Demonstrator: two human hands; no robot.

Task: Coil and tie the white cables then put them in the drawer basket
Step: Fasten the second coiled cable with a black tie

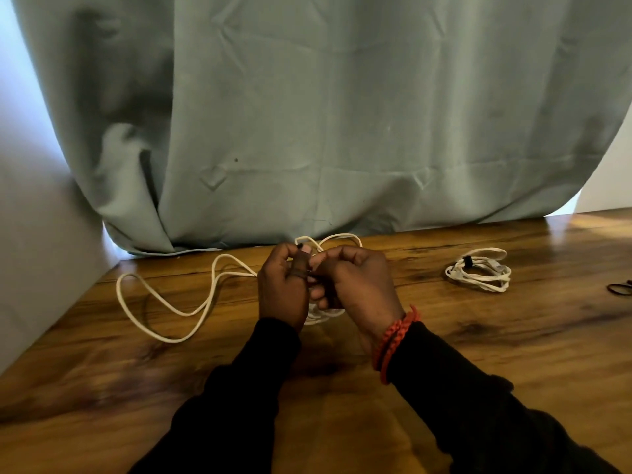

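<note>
Our left hand and right hand curl together around the loose white cable, half-coiled between them. Its slack trails left of our left hand; loops may slip free. A tied white coil lies well right.

A room in a home is showing here: a long grey-green fabric curtain is hanging down to a glossy, dark-grained wooden tabletop, daylight is glowing behind its edges, and a plain white wall is standing alongside.
</note>
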